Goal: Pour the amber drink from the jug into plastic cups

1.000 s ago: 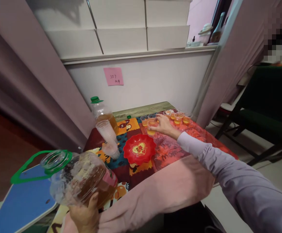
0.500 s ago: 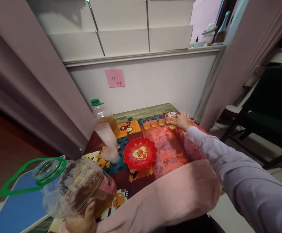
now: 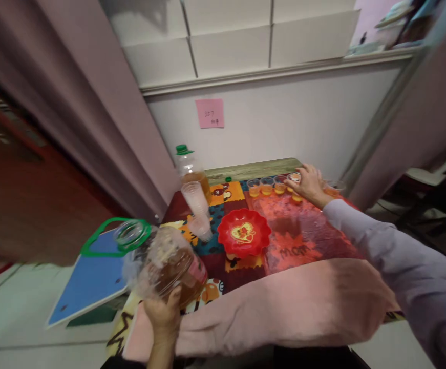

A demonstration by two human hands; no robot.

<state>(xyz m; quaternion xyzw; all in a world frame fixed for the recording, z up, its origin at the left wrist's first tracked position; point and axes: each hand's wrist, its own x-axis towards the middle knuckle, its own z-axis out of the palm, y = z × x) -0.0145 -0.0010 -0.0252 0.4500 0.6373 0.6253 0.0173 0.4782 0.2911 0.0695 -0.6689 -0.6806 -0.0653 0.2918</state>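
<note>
My left hand is wrapped round the lower side of a large clear plastic jug of brown liquid. The jug is tilted, its mouth with a green ring and handle toward the left. At the far right of the table, my right hand curls its fingers about a small clear plastic cup with yellow-orange liquid. Beside it runs a row of similar cups. A red scalloped bowl stands between my hands, and a stack of clear cups leans behind the jug.
A second jug with a green cap stands at the back left. Near it lies a small green cap. A pink cloth spans the front edge. A blue board is on the left, a pink note on the wall.
The view has swung left, so the table and everything on it appear farther right. My left hand still grips the jug, and my right hand stays at the same cups.
</note>
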